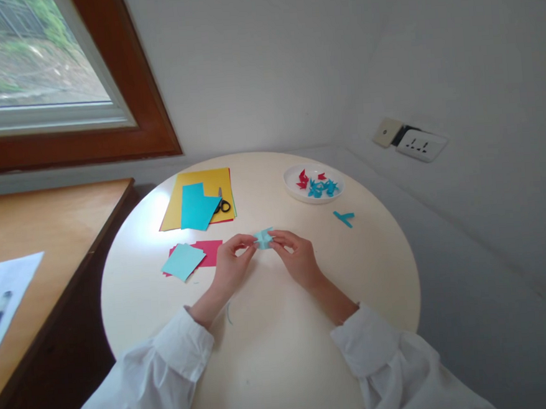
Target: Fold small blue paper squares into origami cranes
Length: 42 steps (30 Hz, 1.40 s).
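Between my two hands is a small piece of folded light-blue paper point(264, 239), held just over the middle of the round table point(275, 366). My left hand point(233, 261) pinches its left edge with thumb and fingertips. On the opposite edge, my right hand point(299, 256) pinches it the same way. Pointed flaps stick up at the paper's top right; its exact folded shape is too small to make out. To the left of my left hand lie pale-blue paper squares point(183, 262) over red paper pieces point(211, 252).
Behind sit yellow sheets point(173, 205) with blue paper point(196, 210) and black-handled scissors point(225, 206) on top. A white dish point(293, 194) holds red and blue folded paper shapes. Blue paper strips point(345, 217) lie at right. A wooden desk point(64, 225) stands left; walls close in behind and right.
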### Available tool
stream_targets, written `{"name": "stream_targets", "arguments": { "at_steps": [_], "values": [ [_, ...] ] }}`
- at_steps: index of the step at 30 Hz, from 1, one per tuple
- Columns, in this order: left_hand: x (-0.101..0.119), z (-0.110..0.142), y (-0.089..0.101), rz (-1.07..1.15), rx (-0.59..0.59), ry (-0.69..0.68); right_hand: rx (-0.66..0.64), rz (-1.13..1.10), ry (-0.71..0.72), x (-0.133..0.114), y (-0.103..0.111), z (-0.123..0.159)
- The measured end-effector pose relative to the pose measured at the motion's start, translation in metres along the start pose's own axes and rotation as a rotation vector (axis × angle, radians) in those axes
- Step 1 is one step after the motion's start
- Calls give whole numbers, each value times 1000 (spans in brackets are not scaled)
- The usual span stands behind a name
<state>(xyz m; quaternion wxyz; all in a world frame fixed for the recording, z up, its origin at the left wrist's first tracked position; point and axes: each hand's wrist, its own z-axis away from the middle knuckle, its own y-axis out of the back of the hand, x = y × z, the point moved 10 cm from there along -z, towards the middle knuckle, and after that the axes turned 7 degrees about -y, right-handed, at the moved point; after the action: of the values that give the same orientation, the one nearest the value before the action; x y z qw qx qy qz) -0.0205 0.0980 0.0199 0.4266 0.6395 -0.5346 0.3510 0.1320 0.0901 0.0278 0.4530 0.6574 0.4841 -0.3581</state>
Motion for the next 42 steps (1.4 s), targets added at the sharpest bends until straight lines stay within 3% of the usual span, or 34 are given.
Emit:
{"name": "stream_targets", "arguments": {
  "at_steps": [12,26,34,42],
  "values": [
    [-1,1,1,41,4,50,-3,-80,-34,-1,5,-1],
    [16,5,9,-64,44,-135,-21,-88,-22,-8,10,1],
    [29,6,12,-128,71,-200,23,47,78,-22,14,5],
    [27,8,6,-155,27,-187,42,92,112,-27,13,7]
  ]
}}
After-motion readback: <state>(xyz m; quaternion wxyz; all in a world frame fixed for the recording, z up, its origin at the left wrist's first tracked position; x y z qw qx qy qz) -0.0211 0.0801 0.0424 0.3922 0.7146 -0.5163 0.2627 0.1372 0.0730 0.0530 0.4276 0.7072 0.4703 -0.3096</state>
